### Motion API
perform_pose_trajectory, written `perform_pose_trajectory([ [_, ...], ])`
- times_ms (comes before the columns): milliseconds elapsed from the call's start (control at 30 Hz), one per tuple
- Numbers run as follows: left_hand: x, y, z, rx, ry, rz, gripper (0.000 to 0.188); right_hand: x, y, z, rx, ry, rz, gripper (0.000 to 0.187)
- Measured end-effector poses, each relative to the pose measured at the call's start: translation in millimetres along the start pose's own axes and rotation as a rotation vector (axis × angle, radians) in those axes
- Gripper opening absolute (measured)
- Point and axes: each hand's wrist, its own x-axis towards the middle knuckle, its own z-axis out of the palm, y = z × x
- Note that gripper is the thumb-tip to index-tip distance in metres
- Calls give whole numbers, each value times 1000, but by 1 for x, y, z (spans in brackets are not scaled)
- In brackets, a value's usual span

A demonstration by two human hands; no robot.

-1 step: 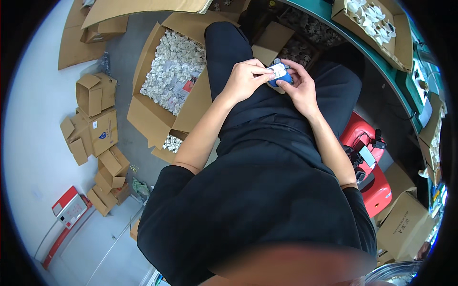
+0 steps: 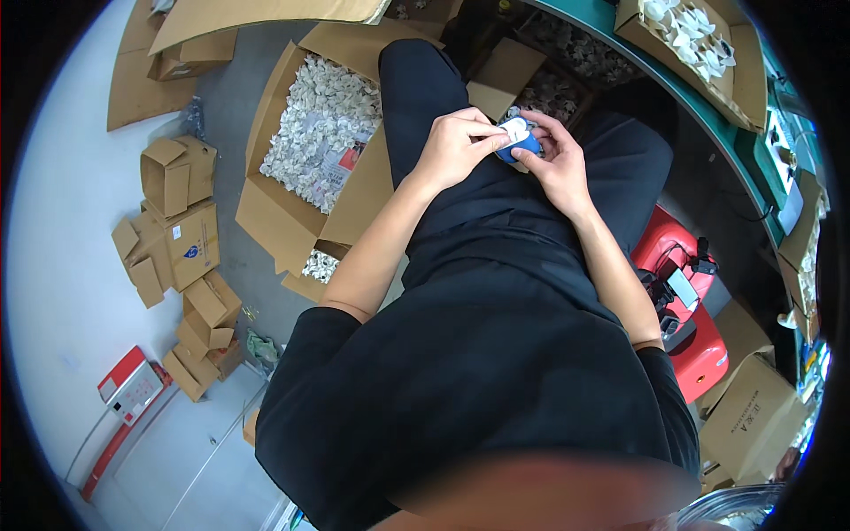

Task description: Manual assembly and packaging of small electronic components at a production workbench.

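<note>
Both hands meet over my lap, above black trousers. My left hand (image 2: pixel 459 143) pinches a small white piece (image 2: pixel 513 129) that sits on a small blue part (image 2: pixel 522 147). My right hand (image 2: pixel 556 164) cups the blue part from the right, with its fingers curled around it. Most of the blue part is hidden by the fingers.
A large open cardboard box (image 2: pixel 266 203) full of small white pieces stands on the floor to my left. Several small empty cartons (image 2: pixel 181 234) lie further left. A red object (image 2: pixel 686 305) is by my right leg. On the green bench (image 2: pixel 708 115) stands another box of white pieces (image 2: pixel 686 35).
</note>
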Motion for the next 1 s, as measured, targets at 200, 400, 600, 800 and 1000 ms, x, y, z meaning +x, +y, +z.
perform_pose_trajectory([
  [200,0,-7,9,-36,108,17,14,2,-8,2,-22,19,-14,55],
  [400,3,-3,17,-73,242,91,12,8,-8,-2,50,-13,2,56],
  [600,5,-8,11,-119,542,54,39,10,-16,2,32,-32,-11,58],
  [800,14,-70,-38,111,721,160,20,11,-17,-2,125,-38,-19,58],
  [1000,-5,-106,-80,-197,343,-378,87,15,-23,-8,160,-24,-32,56],
])
